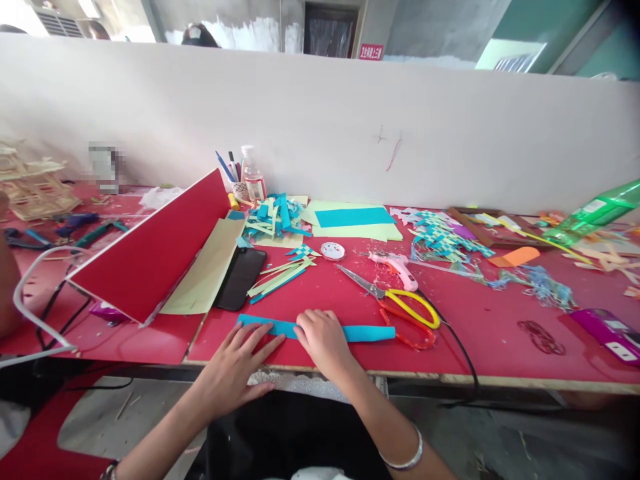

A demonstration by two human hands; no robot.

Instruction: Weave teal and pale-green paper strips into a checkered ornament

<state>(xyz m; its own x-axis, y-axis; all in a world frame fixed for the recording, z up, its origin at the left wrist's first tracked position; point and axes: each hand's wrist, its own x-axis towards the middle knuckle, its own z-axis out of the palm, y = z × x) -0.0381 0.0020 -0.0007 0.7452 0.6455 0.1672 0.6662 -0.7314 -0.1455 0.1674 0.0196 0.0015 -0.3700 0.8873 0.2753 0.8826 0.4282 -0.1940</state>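
A long blue paper strip [370,333] lies flat along the front of the red table. My left hand [240,360] rests on its left end with fingers spread. Curled over the middle of the strip is my right hand [323,340], its fingertips pressed down on the paper; what they pinch, if anything, is hidden. Scissors [385,292] with yellow and red handles lie just right of the strip, their blades half apart. Behind my hands are a black phone [241,279] and a bundle of thin green and blue paper strips [280,277].
A pink glue gun [393,268], a white round lid [333,251] and woven paper pieces [440,233] lie farther back. A red upright board [160,247] stands at left. A green bottle [595,212] leans at right, above a purple box [607,335]. A white partition [320,127] closes the back.
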